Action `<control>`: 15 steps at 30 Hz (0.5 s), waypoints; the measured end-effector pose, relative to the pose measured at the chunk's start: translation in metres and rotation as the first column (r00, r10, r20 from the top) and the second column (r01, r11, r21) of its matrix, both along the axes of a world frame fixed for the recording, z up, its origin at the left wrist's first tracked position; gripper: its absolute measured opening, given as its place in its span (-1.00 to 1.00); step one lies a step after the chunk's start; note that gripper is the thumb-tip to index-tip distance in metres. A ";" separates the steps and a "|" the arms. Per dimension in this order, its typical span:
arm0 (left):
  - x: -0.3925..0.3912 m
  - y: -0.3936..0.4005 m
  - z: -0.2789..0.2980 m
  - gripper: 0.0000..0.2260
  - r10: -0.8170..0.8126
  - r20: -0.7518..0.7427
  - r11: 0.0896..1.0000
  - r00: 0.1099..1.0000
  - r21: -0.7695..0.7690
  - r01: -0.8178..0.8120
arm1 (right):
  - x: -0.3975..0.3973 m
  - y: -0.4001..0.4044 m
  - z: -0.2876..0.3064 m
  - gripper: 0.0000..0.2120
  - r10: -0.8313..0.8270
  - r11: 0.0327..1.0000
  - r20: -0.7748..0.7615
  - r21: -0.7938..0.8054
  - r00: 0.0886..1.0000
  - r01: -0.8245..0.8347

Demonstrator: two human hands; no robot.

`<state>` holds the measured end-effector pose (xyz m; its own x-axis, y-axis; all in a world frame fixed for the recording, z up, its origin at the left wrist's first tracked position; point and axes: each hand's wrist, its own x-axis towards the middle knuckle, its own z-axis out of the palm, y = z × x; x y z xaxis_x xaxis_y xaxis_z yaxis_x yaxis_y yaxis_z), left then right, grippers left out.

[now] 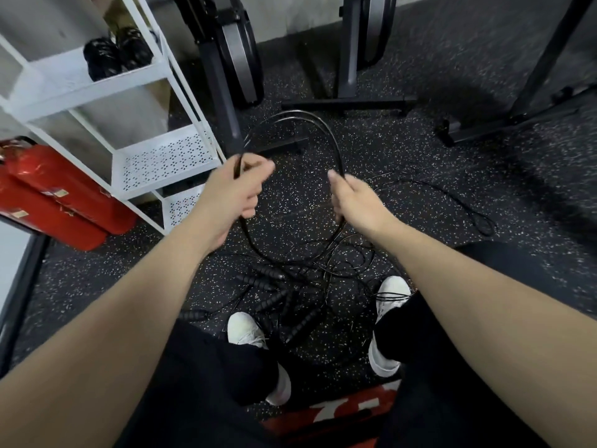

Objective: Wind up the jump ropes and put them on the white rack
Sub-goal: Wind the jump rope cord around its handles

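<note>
Red fire extinguishers [55, 202] lie left; exercise-machine stands [347, 59] rise on the speckled floor [420, 150].

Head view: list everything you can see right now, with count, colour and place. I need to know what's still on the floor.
Held jump rope: one, black, looped between both hands.
Jump rope pile: count unclear, black, tangled on the floor by the feet.
White rack: one, white, upper left.
Wound bundles: two or so, black, on a rack shelf.
Fire extinguishers: two, red, lying on the floor left of the rack.
Exercise machines: at least two, dark grey, at the back.
Floor: black, speckled.
Shoes: two, white, beside the pile.
Left hand: grips the rope.
Right hand: grips the rope.
</note>
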<state>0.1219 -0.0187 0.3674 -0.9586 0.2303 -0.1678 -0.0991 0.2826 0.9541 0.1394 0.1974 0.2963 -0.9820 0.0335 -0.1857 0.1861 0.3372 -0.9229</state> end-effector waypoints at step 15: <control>0.033 0.057 -0.066 -0.78 -0.145 0.111 0.926 0.983 -0.335 0.175 | 0.000 -0.014 0.042 -0.61 -0.181 0.557 0.121 -0.805 0.976 0.204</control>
<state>0.1551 0.0388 0.3012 -0.8931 0.2941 -0.3403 -0.0995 0.6087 0.7871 0.1394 0.1830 0.3383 -0.9661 0.0461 -0.2540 0.1780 -0.5935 -0.7849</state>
